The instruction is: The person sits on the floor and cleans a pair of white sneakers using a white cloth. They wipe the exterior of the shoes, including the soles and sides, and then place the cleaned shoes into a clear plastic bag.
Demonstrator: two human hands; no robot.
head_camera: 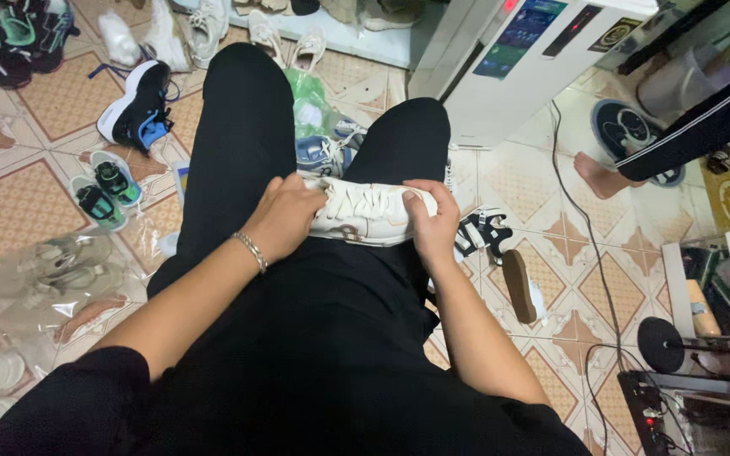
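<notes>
Left hand (291,213) gripping one end of white lace-up sneaker with tan trim (367,213), fingers curled over it. Right hand (433,226) clasping other end, thumb lying on top near laces. Sneaker lying sideways across lap, resting on black trousers (247,127). Silver chain bracelet (251,251) sitting on left wrist. Blue-grey sneaker (318,154) showing between knees, green plastic bag (310,105) just beyond. Small green-and-black shoe pair (105,190) lying on patterned tiled floor (19,203) to left. Another person's bare foot (599,175) resting on tiles at right.

shoe shop floor (tiled): loose sneakers (139,108), bagged pairs (52,274) everywhere
</notes>
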